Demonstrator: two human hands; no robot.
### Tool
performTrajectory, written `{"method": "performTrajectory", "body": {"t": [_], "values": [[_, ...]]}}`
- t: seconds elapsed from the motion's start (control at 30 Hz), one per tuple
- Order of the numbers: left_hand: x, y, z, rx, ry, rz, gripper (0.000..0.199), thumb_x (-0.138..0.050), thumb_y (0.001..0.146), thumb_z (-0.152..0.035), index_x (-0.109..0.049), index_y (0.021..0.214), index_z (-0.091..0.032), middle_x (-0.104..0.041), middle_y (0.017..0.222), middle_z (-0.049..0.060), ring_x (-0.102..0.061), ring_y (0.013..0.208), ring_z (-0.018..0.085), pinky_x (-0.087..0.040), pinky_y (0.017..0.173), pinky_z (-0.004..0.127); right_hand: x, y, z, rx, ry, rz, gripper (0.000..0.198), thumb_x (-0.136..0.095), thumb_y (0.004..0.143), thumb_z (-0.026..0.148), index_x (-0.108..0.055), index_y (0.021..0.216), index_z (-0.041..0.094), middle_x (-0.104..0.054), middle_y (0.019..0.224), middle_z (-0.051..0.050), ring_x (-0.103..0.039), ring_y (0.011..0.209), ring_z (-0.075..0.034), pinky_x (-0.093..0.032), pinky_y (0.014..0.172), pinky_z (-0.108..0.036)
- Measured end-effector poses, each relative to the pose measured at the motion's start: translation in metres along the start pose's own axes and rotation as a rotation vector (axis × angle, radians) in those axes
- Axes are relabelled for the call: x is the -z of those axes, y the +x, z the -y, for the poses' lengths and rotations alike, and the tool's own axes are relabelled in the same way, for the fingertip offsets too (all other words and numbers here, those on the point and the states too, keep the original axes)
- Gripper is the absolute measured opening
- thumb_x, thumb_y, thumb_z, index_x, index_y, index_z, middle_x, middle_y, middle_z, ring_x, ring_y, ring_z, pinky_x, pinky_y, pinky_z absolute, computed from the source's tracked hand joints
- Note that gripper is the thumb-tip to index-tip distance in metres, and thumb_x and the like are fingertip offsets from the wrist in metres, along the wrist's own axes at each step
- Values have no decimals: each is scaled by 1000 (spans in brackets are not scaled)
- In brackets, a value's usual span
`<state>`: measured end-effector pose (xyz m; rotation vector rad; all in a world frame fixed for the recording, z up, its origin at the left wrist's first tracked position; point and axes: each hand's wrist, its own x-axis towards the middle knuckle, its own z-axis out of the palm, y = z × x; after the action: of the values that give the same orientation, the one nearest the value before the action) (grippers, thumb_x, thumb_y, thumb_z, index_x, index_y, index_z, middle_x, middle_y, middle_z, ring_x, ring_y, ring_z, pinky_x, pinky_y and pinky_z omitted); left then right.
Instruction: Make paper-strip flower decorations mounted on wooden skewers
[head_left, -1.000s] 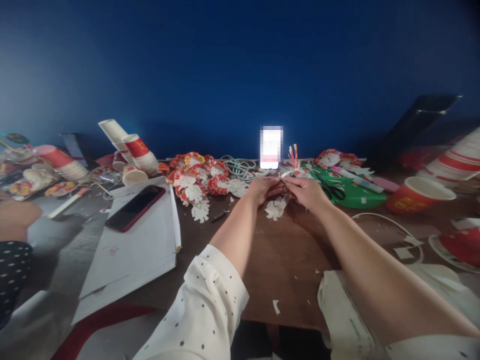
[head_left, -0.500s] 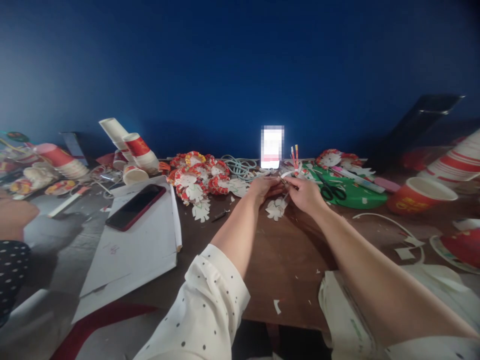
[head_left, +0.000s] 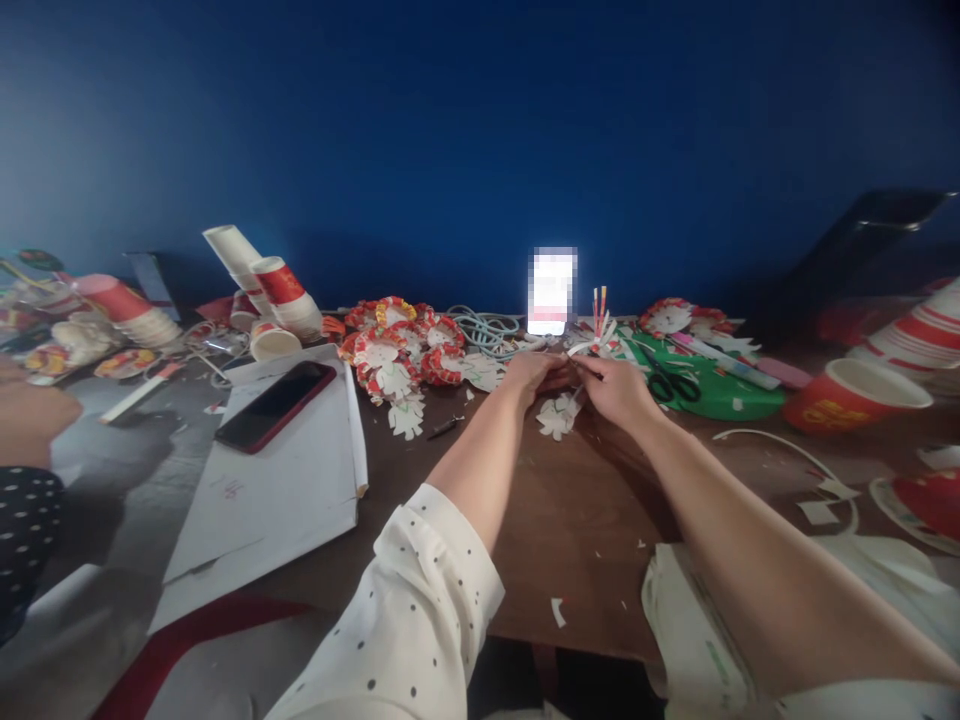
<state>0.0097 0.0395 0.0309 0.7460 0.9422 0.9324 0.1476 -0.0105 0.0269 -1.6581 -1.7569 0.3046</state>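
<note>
My left hand and my right hand meet near the back of the brown table, fingers closed and nearly touching. Between and just behind them shows a piece of cut paper with white and red strips, some standing upright. My right fingers pinch one of its white strips. Whatever my left fingers grip is hidden behind the hand. Below the hands lies a white leaf-shaped paper cutout. Black-handled scissors rest on a green sheet to the right of my right hand.
Red-and-white paper flowers are heaped left of my hands, beside a coiled pale cord. A lit phone stands behind. Another phone lies on white board. Paper cups stand right; a person's arm shows far left.
The whole view has shifted slightly, so things appear a little further right. Both hands stay together at the cut paper, with only small finger movement.
</note>
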Motion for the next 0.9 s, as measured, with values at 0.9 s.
{"method": "performTrajectory", "body": {"t": [0.9], "values": [[3, 0, -2, 38, 76, 66, 8, -71, 80, -5, -68, 75, -11, -67, 67, 5, -65, 61, 11, -59, 79, 31, 5, -1, 3, 21, -122, 24, 37, -55, 89, 20, -77, 119, 21, -76, 115, -10, -70, 110, -30, -53, 98, -43]]}}
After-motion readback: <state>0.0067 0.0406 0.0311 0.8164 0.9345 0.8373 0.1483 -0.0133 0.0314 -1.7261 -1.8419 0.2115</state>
